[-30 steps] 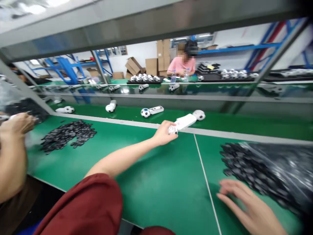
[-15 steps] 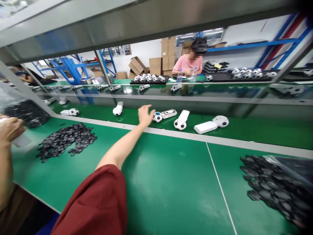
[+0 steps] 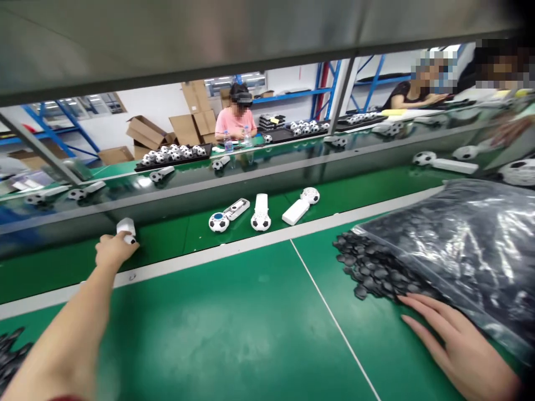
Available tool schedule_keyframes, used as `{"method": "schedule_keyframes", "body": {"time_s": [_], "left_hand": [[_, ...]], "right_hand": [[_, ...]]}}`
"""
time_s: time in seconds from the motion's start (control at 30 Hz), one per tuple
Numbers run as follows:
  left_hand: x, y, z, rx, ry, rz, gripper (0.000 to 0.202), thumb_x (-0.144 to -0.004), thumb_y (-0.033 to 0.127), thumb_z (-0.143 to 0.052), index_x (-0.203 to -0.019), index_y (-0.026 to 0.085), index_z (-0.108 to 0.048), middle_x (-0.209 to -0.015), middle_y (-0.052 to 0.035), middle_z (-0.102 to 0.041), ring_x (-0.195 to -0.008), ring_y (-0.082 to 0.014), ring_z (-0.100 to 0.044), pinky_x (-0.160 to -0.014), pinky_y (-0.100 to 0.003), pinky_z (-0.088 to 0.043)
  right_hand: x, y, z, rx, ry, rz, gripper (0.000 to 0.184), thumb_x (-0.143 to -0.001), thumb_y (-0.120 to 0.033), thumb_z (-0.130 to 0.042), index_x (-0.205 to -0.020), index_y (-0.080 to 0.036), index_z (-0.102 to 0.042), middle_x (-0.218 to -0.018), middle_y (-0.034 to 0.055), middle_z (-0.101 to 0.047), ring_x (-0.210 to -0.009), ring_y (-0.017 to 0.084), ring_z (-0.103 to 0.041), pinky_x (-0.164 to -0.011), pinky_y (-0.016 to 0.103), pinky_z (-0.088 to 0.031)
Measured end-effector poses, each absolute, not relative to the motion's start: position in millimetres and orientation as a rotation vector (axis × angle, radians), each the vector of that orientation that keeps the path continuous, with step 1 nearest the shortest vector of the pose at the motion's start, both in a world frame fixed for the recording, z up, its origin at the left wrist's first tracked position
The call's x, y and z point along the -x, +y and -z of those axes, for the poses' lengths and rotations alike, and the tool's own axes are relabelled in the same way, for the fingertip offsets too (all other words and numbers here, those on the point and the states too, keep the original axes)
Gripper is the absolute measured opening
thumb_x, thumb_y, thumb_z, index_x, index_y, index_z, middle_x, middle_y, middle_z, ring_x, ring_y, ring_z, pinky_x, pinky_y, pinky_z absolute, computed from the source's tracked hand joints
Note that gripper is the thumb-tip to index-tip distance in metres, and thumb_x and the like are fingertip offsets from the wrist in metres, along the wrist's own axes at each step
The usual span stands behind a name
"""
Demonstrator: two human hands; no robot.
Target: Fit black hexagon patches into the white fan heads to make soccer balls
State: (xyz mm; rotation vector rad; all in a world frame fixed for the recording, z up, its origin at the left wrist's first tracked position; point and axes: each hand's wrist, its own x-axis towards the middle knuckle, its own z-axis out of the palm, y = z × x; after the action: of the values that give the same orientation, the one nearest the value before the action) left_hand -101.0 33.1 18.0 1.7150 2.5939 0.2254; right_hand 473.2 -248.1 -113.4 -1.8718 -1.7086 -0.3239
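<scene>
My left hand [image 3: 109, 250] reaches far out to the green conveyor belt [image 3: 175, 236] and its fingers close round a white football-headed gadget [image 3: 126, 229]. My right hand [image 3: 457, 345] lies flat with fingers spread on the green table, touching the edge of a heap of small black parts [image 3: 371, 267] that spills from a clear plastic bag [image 3: 460, 245]. Three more white football gadgets lie on the belt: one with a blue-faced ball [image 3: 225, 216], one upright [image 3: 261, 211], one slanted [image 3: 300, 204].
A grey shelf beam [image 3: 251, 33] runs overhead. Across the belt, a person in a pink top [image 3: 235, 120] sits at a second bench with trays of football pieces [image 3: 171, 156]. Other people sit at the far right. A white seam line [image 3: 330, 317] crosses the table.
The view has swung to the right. My left hand moved left along the belt from the blue-faced gadget and closed on another one. My right hand came back into view beside the black parts.
</scene>
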Motion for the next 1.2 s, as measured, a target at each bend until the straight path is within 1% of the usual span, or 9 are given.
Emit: {"method": "schedule_keyframes", "body": {"time_s": [0.33, 0.4, 0.5, 0.6, 0.73, 0.83, 0.93, 1.07, 1.2], "left_hand": [[-9, -129, -46, -2.289, 2.076, 0.100, 0.050, -0.077, 0.061, -0.033, -0.100, 0.022, -0.055, -0.095, -0.0084, -0.052, -0.067, -0.0248, -0.060, -0.057, -0.033, -0.042], [-32, -161, -45, -2.306, 1.836, 0.133, 0.048, -0.073, 0.058, -0.044, -0.103, 0.023, -0.056, -0.103, -0.0067, -0.052, -0.070, -0.0220, -0.060, -0.059, -0.031, -0.044], [-52, -182, -38, -2.329, 1.431, 0.287, 0.059, -0.065, 0.036, -0.061, -0.121, 0.027, -0.047, -0.116, -0.0055, -0.048, -0.079, -0.0196, -0.060, -0.064, -0.027, -0.047], [-64, -175, -30, -2.630, 1.270, 0.338, 0.065, -0.061, 0.021, -0.064, -0.123, 0.023, -0.046, -0.119, -0.0102, -0.048, -0.101, -0.0276, -0.054, -0.080, -0.035, -0.045], [-89, -160, -16, -2.860, 1.008, 0.236, 0.059, -0.057, 0.049, -0.071, -0.104, 0.017, -0.054, -0.107, -0.0112, -0.057, -0.109, -0.0326, -0.049, -0.098, -0.048, -0.031], [-119, -160, -3, -2.710, 1.238, 0.164, 0.062, -0.065, 0.067, -0.055, -0.098, 0.014, -0.050, -0.085, -0.0100, -0.062, -0.083, -0.0286, -0.060, -0.078, -0.042, -0.044], [-150, -166, 7, -2.509, 1.519, 0.056, 0.059, -0.074, 0.062, -0.048, -0.105, 0.012, -0.045, -0.091, -0.0131, -0.062, -0.079, -0.0287, -0.061, -0.061, -0.034, -0.046], [-177, -179, 18, -2.488, 1.445, -0.025, 0.062, -0.081, 0.050, -0.047, -0.127, 0.012, -0.031, -0.112, -0.0157, -0.057, -0.096, -0.0280, -0.057, -0.071, -0.033, -0.044], [-190, -195, 35, -2.746, 1.539, -0.109, 0.067, -0.084, 0.045, -0.045, -0.134, 0.005, -0.024, -0.115, -0.0199, -0.053, -0.101, -0.0310, -0.052, -0.081, -0.040, -0.038]], "right_hand": [[-474, -240, 91, 1.810, -1.911, 0.289, 0.031, -0.088, -0.034, -0.037, -0.101, -0.019, -0.061, -0.098, 0.0094, -0.064, -0.087, 0.025, -0.061, -0.078, 0.040, -0.051], [-480, -235, 89, 1.821, -1.961, 0.249, 0.032, -0.088, -0.032, -0.036, -0.100, -0.017, -0.061, -0.097, 0.0099, -0.064, -0.086, 0.025, -0.062, -0.074, 0.038, -0.052], [-489, -230, 84, 1.861, -2.037, 0.213, 0.032, -0.087, -0.028, -0.034, -0.097, -0.016, -0.063, -0.093, 0.0103, -0.065, -0.084, 0.025, -0.062, -0.072, 0.037, -0.051], [-489, -230, 75, 1.882, -2.070, 0.212, 0.031, -0.087, -0.028, -0.035, -0.098, -0.017, -0.062, -0.090, 0.0102, -0.065, -0.082, 0.026, -0.061, -0.071, 0.038, -0.050], [-478, -238, 63, 1.838, -2.018, 0.091, 0.026, -0.087, -0.030, -0.035, -0.096, -0.022, -0.058, -0.092, 0.0074, -0.063, -0.080, 0.023, -0.060, -0.068, 0.035, -0.049], [-469, -245, 60, 1.721, -1.969, -0.096, 0.022, -0.086, -0.031, -0.038, -0.089, -0.022, -0.057, -0.089, 0.0059, -0.062, -0.075, 0.020, -0.061, -0.071, 0.033, -0.049], [-464, -249, 61, 1.685, -1.924, -0.330, 0.020, -0.083, -0.032, -0.042, -0.089, -0.021, -0.058, -0.090, 0.0054, -0.062, -0.062, 0.016, -0.061, -0.065, 0.031, -0.051], [-461, -253, 60, 1.636, -1.958, -0.404, 0.025, -0.084, -0.030, -0.042, -0.097, -0.020, -0.060, -0.093, 0.0060, -0.062, -0.063, 0.016, -0.062, -0.065, 0.032, -0.051], [-458, -256, 55, 1.567, -1.999, -0.355, 0.021, -0.084, -0.028, -0.043, -0.093, -0.022, -0.061, -0.086, 0.0042, -0.063, -0.070, 0.018, -0.062, -0.071, 0.033, -0.050]]}}
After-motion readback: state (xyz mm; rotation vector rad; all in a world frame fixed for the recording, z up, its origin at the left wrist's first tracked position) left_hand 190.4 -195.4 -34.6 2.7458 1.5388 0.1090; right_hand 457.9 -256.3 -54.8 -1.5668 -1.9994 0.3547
